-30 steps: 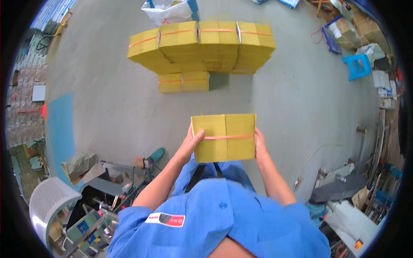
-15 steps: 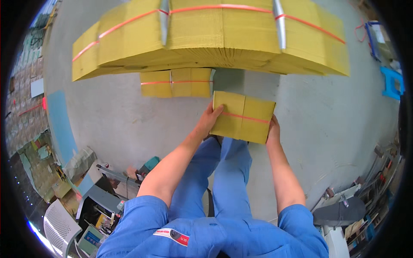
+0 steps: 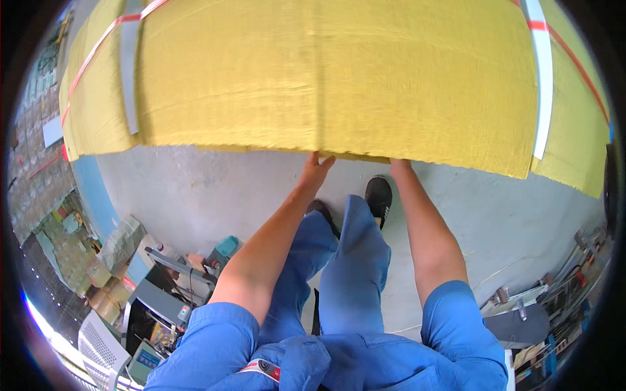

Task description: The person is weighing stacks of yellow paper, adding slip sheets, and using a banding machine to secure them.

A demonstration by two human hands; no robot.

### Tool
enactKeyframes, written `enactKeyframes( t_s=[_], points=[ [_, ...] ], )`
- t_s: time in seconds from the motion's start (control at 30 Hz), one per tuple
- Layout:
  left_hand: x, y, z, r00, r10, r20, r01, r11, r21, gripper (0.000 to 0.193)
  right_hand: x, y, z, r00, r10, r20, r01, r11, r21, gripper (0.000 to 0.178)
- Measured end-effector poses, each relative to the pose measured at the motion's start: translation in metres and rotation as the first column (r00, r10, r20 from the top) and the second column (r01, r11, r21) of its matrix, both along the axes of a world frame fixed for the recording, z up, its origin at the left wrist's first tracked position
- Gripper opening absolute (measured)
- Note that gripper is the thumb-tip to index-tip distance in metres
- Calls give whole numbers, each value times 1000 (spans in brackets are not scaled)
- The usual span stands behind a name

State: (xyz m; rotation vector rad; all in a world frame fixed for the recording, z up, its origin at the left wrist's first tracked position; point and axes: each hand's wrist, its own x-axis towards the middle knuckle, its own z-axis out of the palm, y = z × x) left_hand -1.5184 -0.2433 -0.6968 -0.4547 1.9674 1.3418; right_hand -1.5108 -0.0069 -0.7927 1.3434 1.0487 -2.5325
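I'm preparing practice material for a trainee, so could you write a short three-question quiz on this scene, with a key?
1. Multiple choice: what colour are the straps across the yellow packages?
A) green
B) red
C) black

2. True or false: the yellow packages hide the fingers of the right hand from view.

3. Fill in: in the picture, the left hand is at the ____ edge of the yellow packages.

Key: 1. B; 2. True; 3. lower

Boxes sit side by side before the shoes; seemingly a chair stands left.
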Motion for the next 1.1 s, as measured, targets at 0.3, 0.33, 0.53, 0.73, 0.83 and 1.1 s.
enactKeyframes(
  t_s=[0.3, 0.33, 0.53, 0.73, 0.83, 1.1],
  points=[
    [21, 27, -5, 515, 679, 523, -757, 646, -94, 44, 11, 44, 56, 749, 411, 520, -574, 794, 199, 73],
    [19, 25, -21, 514, 683, 518, -765, 639, -84, 44, 8, 42, 54, 751, 417, 512, -580, 788, 207, 73],
    [1, 55, -39, 489, 652, 580, -872, 385, 303, 30, 6, 52, 38, 886, 300, 353, -363, 923, 129, 46],
    [1, 30, -24, 457, 681, 572, -889, 340, 306, 19, -7, 32, 54, 820, 423, 385, -510, 846, 155, 52],
    [24, 18, 3, 501, 637, 586, -849, 493, 190, 38, 9, 44, 79, 721, 449, 527, -639, 725, 257, 65],
    [180, -176, 165, 533, 750, 393, -699, 651, -296, 53, 126, 17, 243, 814, 393, 426, -484, 866, 125, 57]
  ],
)
